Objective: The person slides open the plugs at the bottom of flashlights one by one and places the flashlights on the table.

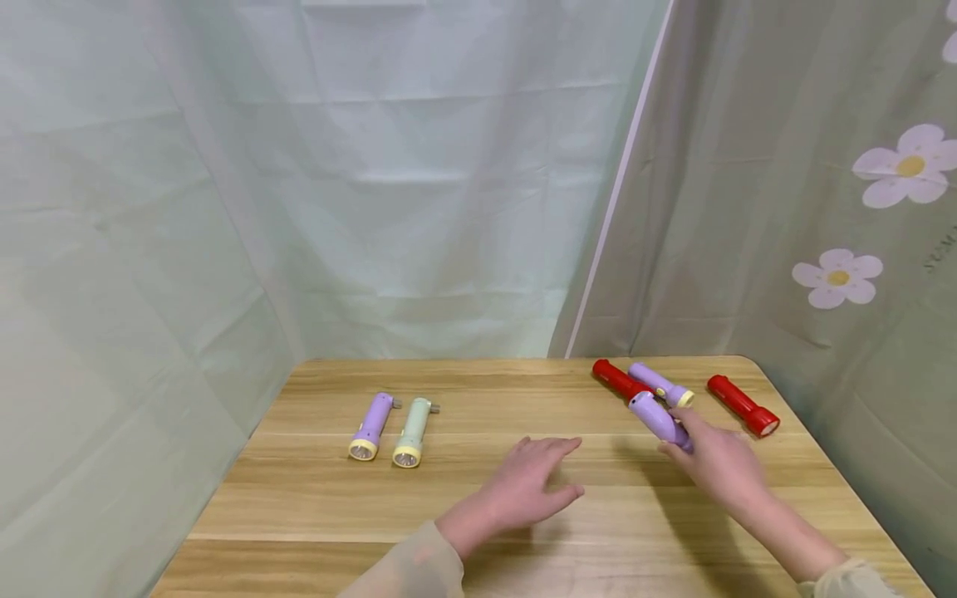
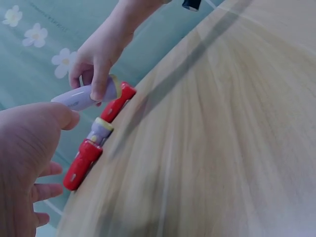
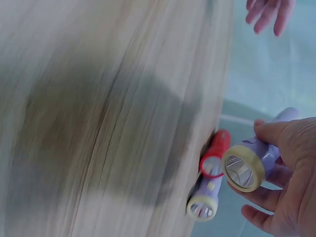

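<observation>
Above the right part of the bench (image 1: 620, 531), the right hand (image 1: 721, 465) grips a purple torch (image 1: 658, 417) between its thumb and fingers. The left hand (image 1: 527, 486) has its fingers extended and holds nothing, well apart from it. If the grip becomes loose, the smooth body may slip and fall, perhaps onto the left red torch (image 1: 615, 378) or the second purple torch (image 1: 658, 382). Lowering it too near these two could knock them, and their round shape could make them roll.
</observation>
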`<state>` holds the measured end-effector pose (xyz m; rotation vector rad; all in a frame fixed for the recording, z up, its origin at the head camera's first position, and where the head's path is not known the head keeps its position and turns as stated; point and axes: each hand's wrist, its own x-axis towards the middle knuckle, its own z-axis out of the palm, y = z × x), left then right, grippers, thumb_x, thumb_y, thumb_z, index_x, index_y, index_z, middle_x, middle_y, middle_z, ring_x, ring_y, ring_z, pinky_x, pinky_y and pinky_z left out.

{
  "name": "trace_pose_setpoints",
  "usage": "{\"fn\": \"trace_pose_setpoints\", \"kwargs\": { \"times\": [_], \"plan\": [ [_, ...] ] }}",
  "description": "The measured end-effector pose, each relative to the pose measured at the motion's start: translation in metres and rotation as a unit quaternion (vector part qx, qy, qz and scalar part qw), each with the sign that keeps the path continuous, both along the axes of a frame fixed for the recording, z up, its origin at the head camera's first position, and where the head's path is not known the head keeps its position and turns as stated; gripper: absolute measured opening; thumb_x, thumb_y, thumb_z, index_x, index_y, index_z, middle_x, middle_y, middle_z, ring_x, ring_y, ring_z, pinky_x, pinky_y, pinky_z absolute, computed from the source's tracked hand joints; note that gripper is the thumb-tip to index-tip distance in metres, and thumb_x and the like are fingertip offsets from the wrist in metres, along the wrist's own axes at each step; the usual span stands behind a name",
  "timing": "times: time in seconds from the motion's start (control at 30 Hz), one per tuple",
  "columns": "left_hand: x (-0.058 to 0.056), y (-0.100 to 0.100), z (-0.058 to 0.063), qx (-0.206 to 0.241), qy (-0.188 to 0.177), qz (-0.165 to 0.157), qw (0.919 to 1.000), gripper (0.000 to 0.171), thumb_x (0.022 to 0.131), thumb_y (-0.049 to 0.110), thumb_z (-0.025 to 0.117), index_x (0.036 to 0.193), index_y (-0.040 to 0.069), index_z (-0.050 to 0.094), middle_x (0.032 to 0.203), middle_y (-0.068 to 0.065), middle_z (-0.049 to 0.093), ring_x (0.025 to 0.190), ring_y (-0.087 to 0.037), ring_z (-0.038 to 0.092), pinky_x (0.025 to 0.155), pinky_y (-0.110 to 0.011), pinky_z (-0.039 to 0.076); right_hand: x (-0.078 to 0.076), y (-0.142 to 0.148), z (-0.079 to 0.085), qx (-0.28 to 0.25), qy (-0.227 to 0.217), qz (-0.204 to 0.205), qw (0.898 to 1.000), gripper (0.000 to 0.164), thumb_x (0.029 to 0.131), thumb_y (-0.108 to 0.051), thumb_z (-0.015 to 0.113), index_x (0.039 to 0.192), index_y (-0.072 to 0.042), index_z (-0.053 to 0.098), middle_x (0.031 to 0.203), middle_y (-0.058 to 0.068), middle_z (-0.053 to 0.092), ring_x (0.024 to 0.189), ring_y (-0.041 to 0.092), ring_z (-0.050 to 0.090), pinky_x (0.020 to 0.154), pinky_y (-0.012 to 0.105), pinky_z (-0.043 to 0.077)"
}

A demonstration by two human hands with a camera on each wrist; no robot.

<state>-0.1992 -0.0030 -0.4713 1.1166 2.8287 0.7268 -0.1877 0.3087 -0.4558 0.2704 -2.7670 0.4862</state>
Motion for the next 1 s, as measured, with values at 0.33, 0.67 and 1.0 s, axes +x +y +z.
{"fn": "trace_pose_setpoints", "kwargs": {
  "times": [0.33,0.67,1.0],
  "plan": [
    [-0.004,-0.018,0.004,0.105,-0.037,0.063,0.9918,0.066,0.1,0.046,0.061,0.158,0.02,0.04,0.15,-0.002,0.053,0.137,-0.026,0.049,0.112,-0.051,0.038,-0.001,-0.033,0.005,-0.013,0.025,0.037,0.999,0.043,0.085,-0.028,0.084,0.122,-0.013,0.068,0.09,-0.001,0.069,0.07,0.016,0.058,0.061,0.04,0.043],
    [-0.01,-0.026,0.007,0.201,-0.07,0.127,0.9687,0.067,0.099,0.047,0.063,0.158,0.03,0.037,0.141,0.005,0.059,0.132,-0.019,0.054,0.106,-0.05,0.044,-0.006,-0.06,0.002,-0.029,0.053,0.05,0.997,0.046,0.083,-0.03,0.086,0.121,-0.011,0.069,0.096,-0.001,0.073,0.08,0.018,0.065,0.082,0.05,0.048],
    [-0.014,-0.024,0.01,0.262,-0.054,0.146,0.9525,0.065,0.098,0.044,0.066,0.156,0.028,0.04,0.135,0.006,0.064,0.127,-0.018,0.058,0.101,-0.053,0.047,-0.013,-0.089,0.002,-0.048,0.065,0.05,0.996,0.049,0.081,-0.035,0.087,0.119,-0.011,0.068,0.092,-0.002,0.072,0.077,0.016,0.064,0.09,0.05,0.044]
  ]
}}
